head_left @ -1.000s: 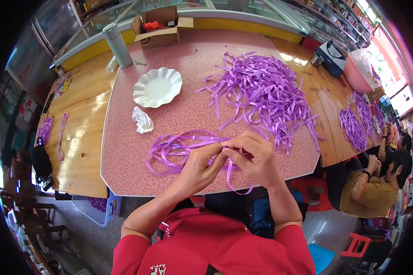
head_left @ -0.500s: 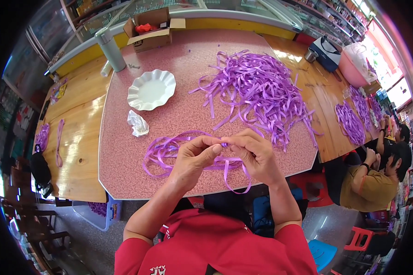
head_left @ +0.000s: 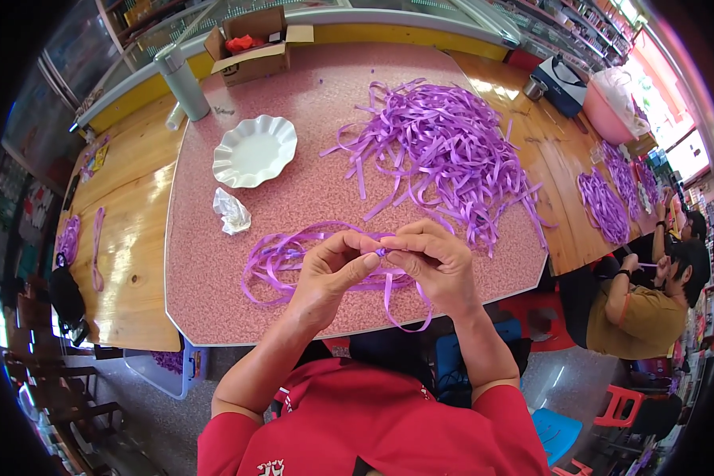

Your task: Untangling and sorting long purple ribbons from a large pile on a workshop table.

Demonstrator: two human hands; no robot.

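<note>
Since the earlier frame the hands are staying together over the tabletop's [head_left: 214,301] near edge, barely shifting. The left hand [head_left: 329,274] and right hand [head_left: 436,266] are meeting fingertip to fingertip, fingers clamped together on one spot of a purple ribbon [head_left: 382,251]. Its loops [head_left: 274,262] are trailing left of the fingers and hanging below them. Beyond the fingers a big ribbon pile [head_left: 444,147] is waiting untouched, so most work seems left. A white dish [head_left: 255,151] and crumpled tissue [head_left: 232,213] are lying up-left.
</note>
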